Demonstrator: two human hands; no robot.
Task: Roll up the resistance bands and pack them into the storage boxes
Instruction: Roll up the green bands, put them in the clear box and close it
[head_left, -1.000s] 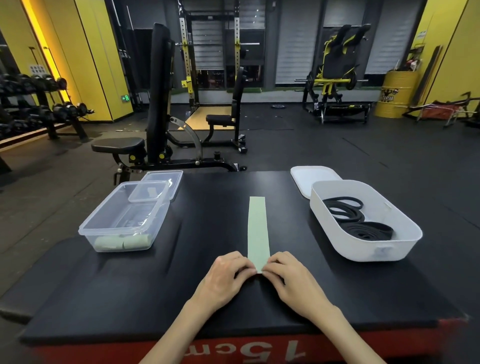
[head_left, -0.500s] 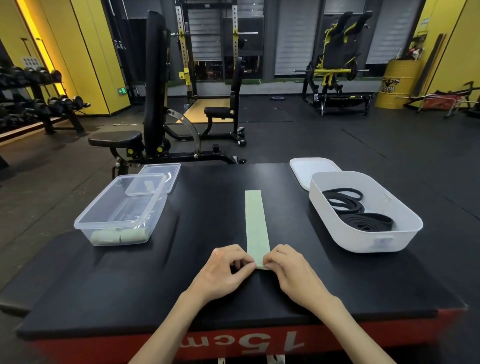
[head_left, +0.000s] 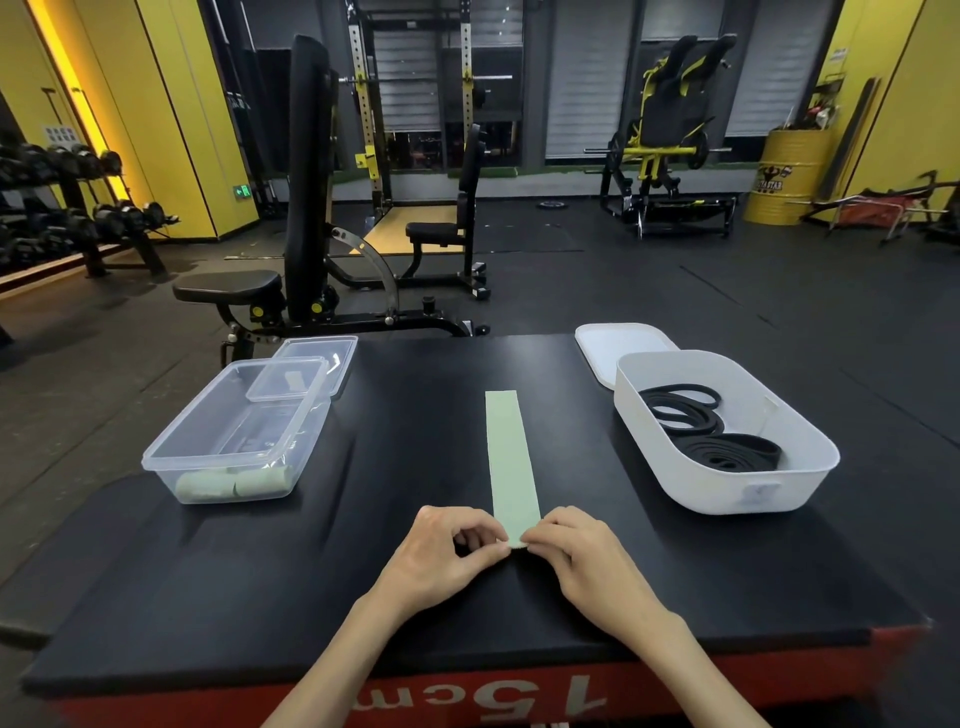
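The left forearm (head_left: 332, 670) and the right forearm (head_left: 691, 670) are bare along all their visible length, wrists uncovered. The left grip (head_left: 447, 556) and the right grip (head_left: 582, 561) are bare too, with slender fingers.

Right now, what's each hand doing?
Left hand: pinching the near end of the green band.
Right hand: pinching that same end.

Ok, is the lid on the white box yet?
No, the white box stands open and its lid lies flat behind it.
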